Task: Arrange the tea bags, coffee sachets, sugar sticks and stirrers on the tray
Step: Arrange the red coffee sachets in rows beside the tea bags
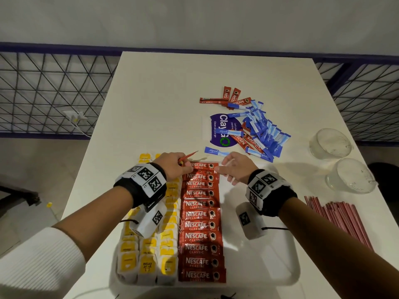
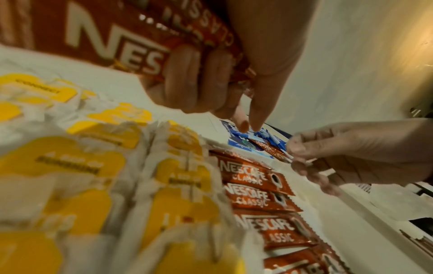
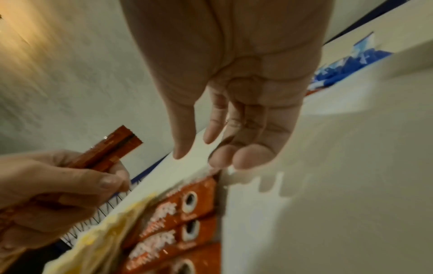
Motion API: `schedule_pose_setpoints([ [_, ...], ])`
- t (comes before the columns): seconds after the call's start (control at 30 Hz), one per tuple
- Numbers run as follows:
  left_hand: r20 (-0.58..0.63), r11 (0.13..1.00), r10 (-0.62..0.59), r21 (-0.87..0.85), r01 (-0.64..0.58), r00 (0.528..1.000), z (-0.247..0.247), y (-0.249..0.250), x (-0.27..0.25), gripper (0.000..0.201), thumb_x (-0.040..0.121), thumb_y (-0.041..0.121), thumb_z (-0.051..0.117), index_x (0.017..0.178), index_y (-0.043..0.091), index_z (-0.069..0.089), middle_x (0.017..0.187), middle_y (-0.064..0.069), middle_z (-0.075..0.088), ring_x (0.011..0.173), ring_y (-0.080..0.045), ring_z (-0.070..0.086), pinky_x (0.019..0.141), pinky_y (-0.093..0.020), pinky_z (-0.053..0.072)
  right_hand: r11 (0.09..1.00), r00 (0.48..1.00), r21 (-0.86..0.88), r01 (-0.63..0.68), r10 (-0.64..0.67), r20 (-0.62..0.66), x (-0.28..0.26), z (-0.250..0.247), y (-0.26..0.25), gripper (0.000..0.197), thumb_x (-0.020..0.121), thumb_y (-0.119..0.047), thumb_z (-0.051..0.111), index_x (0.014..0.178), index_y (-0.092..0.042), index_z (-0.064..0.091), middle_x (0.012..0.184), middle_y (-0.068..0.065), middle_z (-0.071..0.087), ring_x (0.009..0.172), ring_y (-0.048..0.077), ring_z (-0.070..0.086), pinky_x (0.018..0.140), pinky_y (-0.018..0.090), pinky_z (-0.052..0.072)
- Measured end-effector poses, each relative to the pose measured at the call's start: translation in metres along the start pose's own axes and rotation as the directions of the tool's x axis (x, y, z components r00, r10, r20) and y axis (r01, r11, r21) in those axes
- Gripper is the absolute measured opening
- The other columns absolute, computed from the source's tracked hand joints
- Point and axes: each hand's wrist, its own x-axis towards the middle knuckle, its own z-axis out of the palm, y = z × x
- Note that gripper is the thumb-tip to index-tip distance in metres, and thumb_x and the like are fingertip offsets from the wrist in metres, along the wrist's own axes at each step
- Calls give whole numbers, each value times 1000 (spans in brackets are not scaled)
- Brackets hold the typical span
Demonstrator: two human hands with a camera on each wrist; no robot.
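Dim warm light, soft shadows, blurred wrist views, edge distortion

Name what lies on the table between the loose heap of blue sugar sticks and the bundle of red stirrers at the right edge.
Two clear glass cups stand there, one nearer than the other, seen in the head view between the sugar sticks and the stirrers.

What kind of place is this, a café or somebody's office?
Probably an office pantry or a recording room, not a café: a plain white table against a bare wall, a "Clean as you go" sticker, and a wire-mesh railing behind.
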Motion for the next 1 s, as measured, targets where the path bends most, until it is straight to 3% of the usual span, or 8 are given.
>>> schedule_pose_setpoints([
  [0.13, 98, 998, 59, -24, -56, 993, 1, 8, -3, 20, 88, 35, 58, 96, 17, 62, 96, -2, 64, 93, -18, 55, 74, -24, 41, 966, 965, 85, 245, -251, 78, -15, -2, -19, 42, 80, -25, 70, 116, -29, 50, 87, -2, 58, 69, 12, 57, 59, 23, 47],
  [0.2, 129, 996, 72, -68, -64, 989, 2, 13, -8, 19, 85, 37, 62, 95, 21, 63, 94, 1, 64, 89, -15, 57, 71, -22, 42, 939, 936, 74, 335, -341, 92, -21, -1, -26, 34, 81, -23, 68, 111, -31, 55, 91, -4, 56, 71, 6, 57, 60, 18, 46],
  [0.3, 139, 983, 87, -172, -63, 987, 2, 17, -15, 21, 81, 36, 68, 96, 23, 63, 95, 1, 66, 87, -17, 61, 73, -26, 49, 912, 909, 44, 407, -409, 72, -26, 2, -31, 16, 85, -17, 64, 101, -16, 65, 88, -8, 59, 66, -1, 54, 65, 15, 43],
  [0.4, 109, 963, 94, -264, -62, 990, 1, 17, -22, 26, 79, 31, 71, 99, 22, 59, 95, -4, 66, 75, -17, 60, 63, -26, 47, 921, 918, 59, 386, -390, 69, -28, 1, -31, 13, 86, -17, 63, 98, -12, 65, 81, -7, 60, 68, 7, 56, 64, 20, 48],
  [0.5, 116, 921, 73, -388, -22, 991, -3, 10, -30, 20, 79, 28, 72, 91, 27, 57, 71, -1, 60, 47, -11, 47, 43, -18, 36, 928, 932, 126, 350, -359, 54, -31, -2, -27, 5, 86, -17, 63, 91, -16, 63, 75, -1, 62, 65, 10, 57, 60, 19, 49],
  [0.63, 61, 722, 65, -692, -4, 996, -11, -2, -40, 3, 86, 21, 63, 85, 19, 61, 56, 3, 53, 36, -6, 33, 36, -14, 25, 924, 957, 292, 247, -280, 75, -37, -6, -20, 2, 88, -14, 60, 87, -14, 62, 72, 1, 64, 62, 9, 55, 59, 18, 46],
  [0.83, 15, 523, -31, -852, 29, 999, -16, -8, -44, 21, 92, 29, 55, 89, 11, 65, 70, 1, 69, 33, -7, 32, 33, -13, 28, 886, 950, 372, 275, -311, 37, -43, -1, -13, 18, 85, -8, 62, 97, -20, 68, 74, 1, 67, 62, 10, 55, 59, 17, 48],
  [1.0, -18, 619, -54, -785, 19, 998, -12, -13, -46, 12, 91, 14, 56, 95, 12, 67, 40, 6, 52, 30, -5, 30, 32, -13, 26, 877, 938, 361, 318, -347, 17, -44, 5, -12, 33, 85, 0, 60, 113, -17, 61, 99, 6, 60, 79, 10, 60, 69, 15, 53],
])
